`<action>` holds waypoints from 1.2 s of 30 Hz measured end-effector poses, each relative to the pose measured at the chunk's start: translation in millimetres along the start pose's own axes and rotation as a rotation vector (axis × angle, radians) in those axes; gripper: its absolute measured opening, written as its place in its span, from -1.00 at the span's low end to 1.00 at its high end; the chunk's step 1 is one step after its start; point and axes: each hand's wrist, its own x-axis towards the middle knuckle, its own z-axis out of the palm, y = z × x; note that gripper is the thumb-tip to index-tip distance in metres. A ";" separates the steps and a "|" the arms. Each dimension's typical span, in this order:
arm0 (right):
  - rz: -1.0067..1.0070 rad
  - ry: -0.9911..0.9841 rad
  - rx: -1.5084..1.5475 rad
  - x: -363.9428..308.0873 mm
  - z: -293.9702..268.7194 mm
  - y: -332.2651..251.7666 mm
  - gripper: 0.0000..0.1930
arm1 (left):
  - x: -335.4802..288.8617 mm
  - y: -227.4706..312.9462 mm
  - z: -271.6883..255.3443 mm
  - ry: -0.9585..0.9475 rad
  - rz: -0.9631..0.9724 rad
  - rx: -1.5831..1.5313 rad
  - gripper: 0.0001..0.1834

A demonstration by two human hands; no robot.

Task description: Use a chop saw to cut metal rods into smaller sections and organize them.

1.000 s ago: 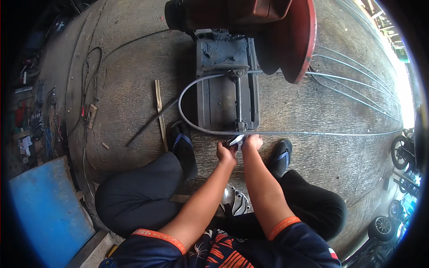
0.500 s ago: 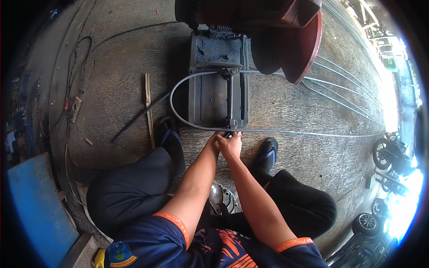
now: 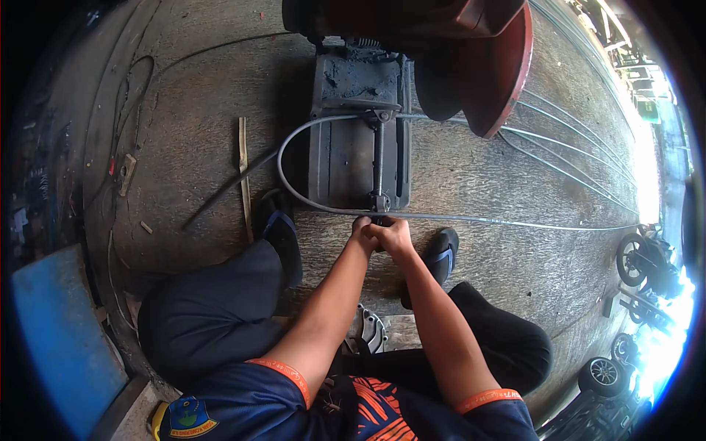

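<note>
In front of my feet, my left hand [image 3: 361,229] and right hand [image 3: 395,234] are together at the near end of a cut-off saw's base [image 3: 321,167]. Both are closed on the vise handle at the end of the threaded vise screw [image 3: 379,158]; my fingers hide most of that handle. Just beyond my knuckles runs a long grey metal rod [image 3: 456,217]. It bends in a U at the left and crosses the base again by the vise jaw [image 3: 359,108]. Over the far end hangs the saw's red guard [image 3: 518,81].
More thin rods [image 3: 566,143] stretch away to the right. A wooden strip [image 3: 244,173] and a black cable [image 3: 228,192] lie left of the base. A round metal part [image 3: 371,331] sits between my legs. Motorcycles [image 3: 638,257] stand at the far right, a blue panel [image 3: 66,331] at left.
My right hand has shifted slightly right and turned around the handle, and my left wrist has moved a little right. Rod and saw stay nearly in place.
</note>
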 end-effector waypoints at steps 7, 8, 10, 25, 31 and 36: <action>0.106 0.145 -0.159 2.3 18.0 8.3 -0.62 | -0.9 7.9 9.4 0.062 -0.054 -0.003 -0.70; 0.075 0.188 -0.171 3.7 17.0 8.6 -0.62 | -1.0 7.2 11.8 0.073 -0.058 -0.007 -0.70; 0.155 -0.001 -0.188 8.4 10.2 6.8 -0.61 | 0.5 5.7 18.3 0.092 -0.064 -0.024 -0.71; 0.072 -0.238 0.085 23.1 -21.7 17.6 -0.66 | 1.6 4.3 39.1 0.227 -0.005 -0.141 -0.75; 0.201 -0.330 0.326 22.5 -27.9 25.5 -0.66 | -2.5 0.7 52.7 0.261 0.108 -0.095 -0.76; 0.274 -0.293 0.233 18.6 -21.5 24.0 -0.66 | 1.3 3.4 38.7 0.324 0.043 -0.015 -0.73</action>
